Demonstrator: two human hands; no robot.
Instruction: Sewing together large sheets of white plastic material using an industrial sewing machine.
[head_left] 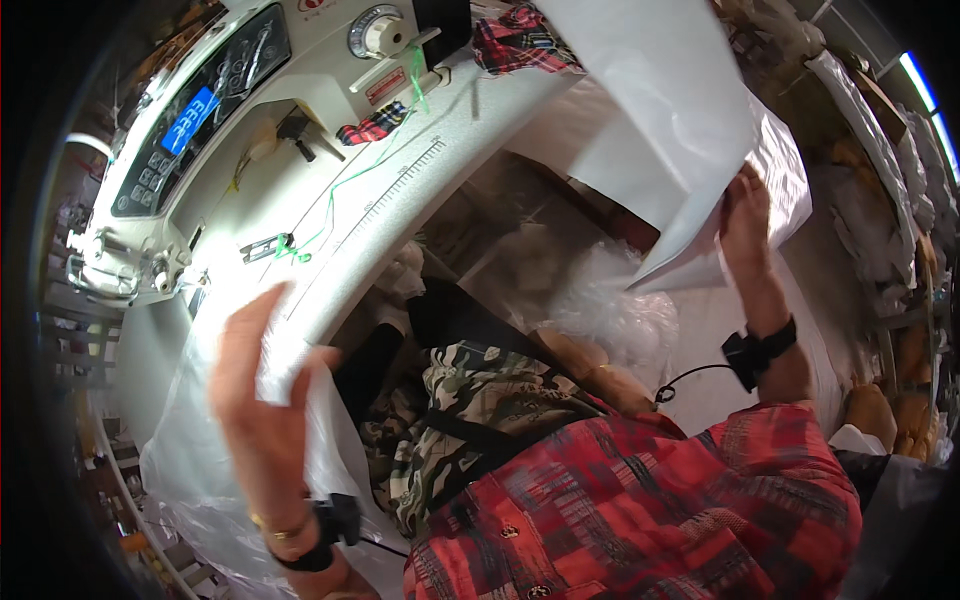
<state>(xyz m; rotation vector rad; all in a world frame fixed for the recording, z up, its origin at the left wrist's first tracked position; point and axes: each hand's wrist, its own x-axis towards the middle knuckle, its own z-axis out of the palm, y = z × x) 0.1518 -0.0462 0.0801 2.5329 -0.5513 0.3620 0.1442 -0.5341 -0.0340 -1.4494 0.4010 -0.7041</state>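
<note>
Head view. Left hand (262,400): grasping a clear plastic bag (200,460) at the sewing machine table (420,190) edge. Right hand (745,215): gripping white sheets (660,120), raised at upper right. Red plaid fabric (520,40): lying beside the sewing machine (210,130).

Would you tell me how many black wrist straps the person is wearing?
2: one strap on the left wrist, beside a gold bangle, and one on the right wrist, with a cable hanging from it.
</note>
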